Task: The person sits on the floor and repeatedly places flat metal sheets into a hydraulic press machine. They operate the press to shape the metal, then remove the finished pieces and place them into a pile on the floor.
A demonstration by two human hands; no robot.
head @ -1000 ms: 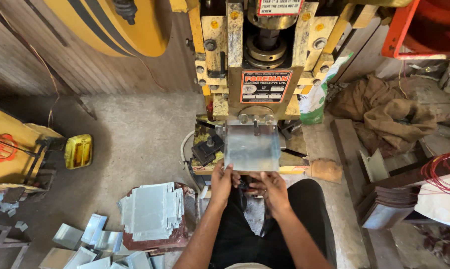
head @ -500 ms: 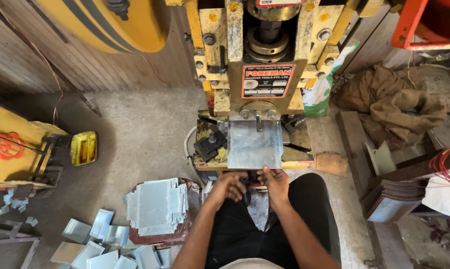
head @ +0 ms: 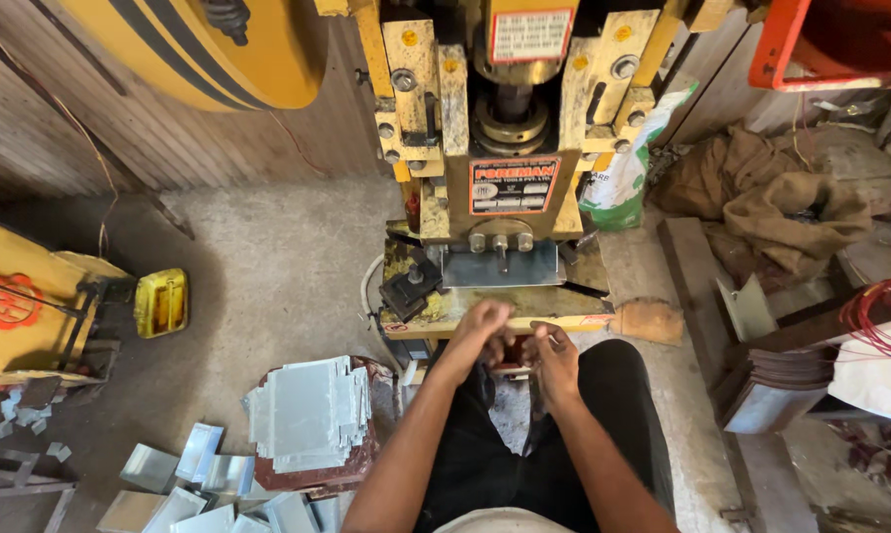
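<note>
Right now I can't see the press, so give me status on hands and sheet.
Left hand and right hand together at bed edge. Metal sheet under ram, untouched. Nothing blocking.

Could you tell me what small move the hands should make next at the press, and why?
Probably draw both hands back a little more. The metal sheet lies under the ram, while the left hand and right hand sit just at the press bed's front edge, apparently holding nothing.
</note>
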